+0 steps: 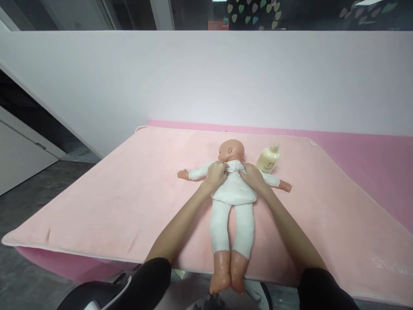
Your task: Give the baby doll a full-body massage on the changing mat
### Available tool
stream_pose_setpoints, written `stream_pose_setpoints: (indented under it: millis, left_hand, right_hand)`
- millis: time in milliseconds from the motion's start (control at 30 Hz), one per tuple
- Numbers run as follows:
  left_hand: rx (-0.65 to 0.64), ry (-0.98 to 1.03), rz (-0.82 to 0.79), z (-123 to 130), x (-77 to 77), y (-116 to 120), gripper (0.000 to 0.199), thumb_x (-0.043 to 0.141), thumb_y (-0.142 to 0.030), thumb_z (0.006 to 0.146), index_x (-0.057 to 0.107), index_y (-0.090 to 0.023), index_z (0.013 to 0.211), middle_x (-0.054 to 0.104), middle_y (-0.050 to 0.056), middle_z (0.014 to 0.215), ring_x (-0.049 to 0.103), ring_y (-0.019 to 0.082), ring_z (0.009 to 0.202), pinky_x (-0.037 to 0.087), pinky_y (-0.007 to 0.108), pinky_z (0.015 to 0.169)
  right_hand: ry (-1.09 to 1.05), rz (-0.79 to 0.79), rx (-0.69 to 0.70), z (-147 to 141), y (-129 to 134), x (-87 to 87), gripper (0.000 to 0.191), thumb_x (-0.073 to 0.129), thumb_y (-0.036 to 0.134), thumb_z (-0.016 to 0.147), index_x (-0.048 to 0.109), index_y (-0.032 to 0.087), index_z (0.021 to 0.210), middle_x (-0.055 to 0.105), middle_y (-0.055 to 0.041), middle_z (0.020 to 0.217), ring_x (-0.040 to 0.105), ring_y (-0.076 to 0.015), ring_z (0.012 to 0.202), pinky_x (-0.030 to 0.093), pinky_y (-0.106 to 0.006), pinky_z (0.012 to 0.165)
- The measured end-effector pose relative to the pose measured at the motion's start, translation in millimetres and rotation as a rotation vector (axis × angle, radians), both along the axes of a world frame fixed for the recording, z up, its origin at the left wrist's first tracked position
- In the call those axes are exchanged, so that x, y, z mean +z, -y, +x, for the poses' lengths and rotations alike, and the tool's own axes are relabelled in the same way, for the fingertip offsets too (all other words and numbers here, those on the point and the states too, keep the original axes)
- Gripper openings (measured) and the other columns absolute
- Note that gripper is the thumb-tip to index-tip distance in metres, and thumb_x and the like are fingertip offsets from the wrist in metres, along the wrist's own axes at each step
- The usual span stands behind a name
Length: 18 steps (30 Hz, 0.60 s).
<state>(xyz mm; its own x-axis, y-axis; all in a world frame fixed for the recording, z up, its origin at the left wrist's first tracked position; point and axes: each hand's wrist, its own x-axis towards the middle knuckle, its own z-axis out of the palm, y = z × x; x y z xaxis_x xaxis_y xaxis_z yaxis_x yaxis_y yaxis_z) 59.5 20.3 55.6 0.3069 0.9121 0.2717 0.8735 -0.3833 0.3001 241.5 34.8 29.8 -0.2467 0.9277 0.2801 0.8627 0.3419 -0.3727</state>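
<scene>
A baby doll lies face down along the middle of the pink blanket, its head turned to the left and its arms spread wide. It wears a white top and white leggings, with bare feet reaching past the blanket's near edge. My left hand is closed on the white top at the left of the upper back. On the right side of the upper back, my right hand grips the same top. Between both hands the cloth is bunched up below the neck. Some fingertips are hidden in the folds.
A pale yellow pump bottle lies tilted beside the doll's right-hand arm in view. The pink blanket covers the table, with a darker pink surface showing at the right. Behind it stands a white wall.
</scene>
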Motion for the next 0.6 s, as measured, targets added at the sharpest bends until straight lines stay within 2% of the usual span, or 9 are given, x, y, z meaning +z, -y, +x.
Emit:
stream_pose_setpoints:
  millis: [67, 133, 233, 333, 433, 533, 600]
  left_hand:
    - [-0.009, 0.019, 0.004, -1, 1.9, -1, 0.029, 0.049, -0.015, 0.077, 0.068, -0.017, 0.1, 0.068, 0.009, 0.099, 0.062, 0.02, 0.094, 0.047, 0.031, 0.085]
    - [-0.076, 0.068, -0.006, -8, 6.1, -5, 0.027, 0.052, -0.019, 0.077, 0.068, -0.017, 0.098, 0.068, 0.008, 0.099, 0.062, 0.02, 0.093, 0.047, 0.03, 0.084]
    - [-0.161, 0.195, -0.148, -34, 16.2, -13, 0.024, 0.053, -0.03, 0.079, 0.07, -0.015, 0.087, 0.069, 0.005, 0.084, 0.062, 0.017, 0.077, 0.047, 0.027, 0.072]
    - [-0.074, 0.242, -0.362, -68, 27.8, -19, 0.038, 0.051, -0.045, 0.08, 0.069, -0.013, 0.069, 0.067, 0.004, 0.067, 0.059, 0.016, 0.065, 0.045, 0.025, 0.062]
    - [0.032, 0.298, -0.603, -92, 37.0, -17, 0.046, 0.052, -0.056, 0.077, 0.069, -0.014, 0.071, 0.07, 0.007, 0.073, 0.064, 0.019, 0.069, 0.047, 0.026, 0.062]
    - [0.115, 0.259, -0.858, -96, 41.1, -12, 0.053, 0.055, -0.065, 0.071, 0.068, -0.013, 0.075, 0.072, 0.012, 0.083, 0.067, 0.021, 0.068, 0.05, 0.028, 0.06]
    - [0.093, 0.189, -0.921, -90, 40.2, -10, 0.055, 0.058, -0.067, 0.066, 0.067, -0.013, 0.073, 0.072, 0.014, 0.081, 0.067, 0.022, 0.067, 0.051, 0.03, 0.061]
  right_hand:
    - [0.012, 0.01, -0.082, 0, -2, -3.0, 0.029, 0.048, 0.024, 0.088, 0.062, 0.008, 0.108, 0.064, -0.0167, 0.109, 0.056, -0.028, 0.104, 0.042, -0.037, 0.092]
    - [0.01, 0.014, -0.132, -1, -2, -4.5, 0.027, 0.049, 0.024, 0.088, 0.063, 0.008, 0.105, 0.065, -0.0168, 0.106, 0.057, -0.0285, 0.102, 0.042, -0.037, 0.091]
    - [-0.049, 0.001, -0.121, -2, 0, -3.8, 0.03, 0.048, 0.024, 0.087, 0.062, 0.01, 0.109, 0.065, -0.0159, 0.11, 0.058, -0.0284, 0.105, 0.042, -0.038, 0.092]
    - [-0.206, -0.062, -0.102, -1, 2, 1.4, 0.042, 0.049, 0.024, 0.085, 0.054, 0.014, 0.125, 0.061, -0.0132, 0.122, 0.056, -0.0268, 0.112, 0.041, -0.039, 0.098]
    - [-0.446, -0.177, -0.149, 1, -2, 8.2, 0.061, 0.054, 0.033, 0.083, 0.038, 0.017, 0.139, 0.056, -0.0117, 0.13, 0.054, -0.025, 0.118, 0.04, -0.039, 0.101]
    - [-0.606, -0.273, -0.242, -2, -16, 11.4, 0.077, 0.053, 0.05, 0.083, 0.024, 0.016, 0.146, 0.05, -0.0153, 0.136, 0.051, -0.0258, 0.123, 0.038, -0.039, 0.104]
    - [-0.644, -0.312, -0.292, -8, -31, 11.3, 0.087, 0.053, 0.058, 0.08, 0.018, 0.015, 0.147, 0.044, -0.0176, 0.141, 0.046, -0.0275, 0.127, 0.034, -0.04, 0.107]
